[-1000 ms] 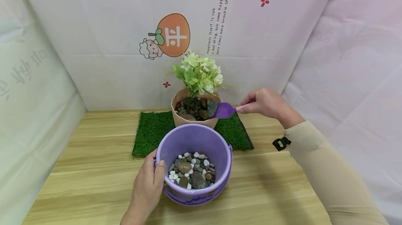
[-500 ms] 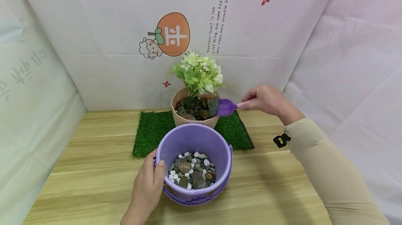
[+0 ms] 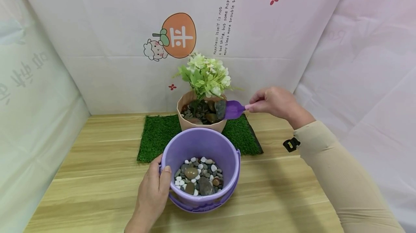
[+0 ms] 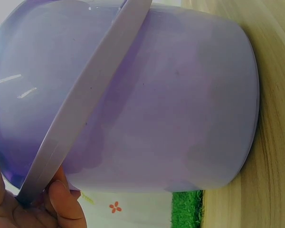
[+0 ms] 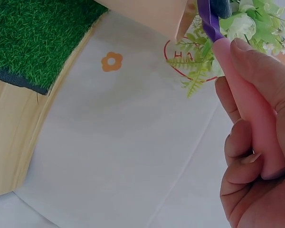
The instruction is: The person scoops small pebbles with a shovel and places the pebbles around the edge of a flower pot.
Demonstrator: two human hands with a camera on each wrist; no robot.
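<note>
In the head view my right hand (image 3: 274, 103) grips the pink handle of a small purple shovel (image 3: 234, 110). A dark grey stone (image 3: 220, 109) is at the blade's tip, over the right rim of the beige flowerpot (image 3: 203, 127); whether it rests on stones below is unclear. The pot holds stones and a plant with pale flowers (image 3: 209, 74). My left hand (image 3: 152, 186) holds the left rim of a purple bucket (image 3: 199, 135), thumb on the lip. Pebbles and bigger stones (image 3: 199, 177) cover the bucket's bottom. In the right wrist view my fingers wrap the shovel handle (image 5: 249, 104).
A green turf mat (image 3: 156, 135) lies under the pot on the wooden table (image 3: 97, 175). The bucket's handle (image 4: 85, 99) hangs down along its side. A white printed cloth (image 3: 113, 45) rises behind the table, with more cloth at both sides.
My right hand and the shovel have risen slightly, and the stone at the blade's tip has shifted slightly upward over the pot's right side. The left hand and bucket have stayed put.
</note>
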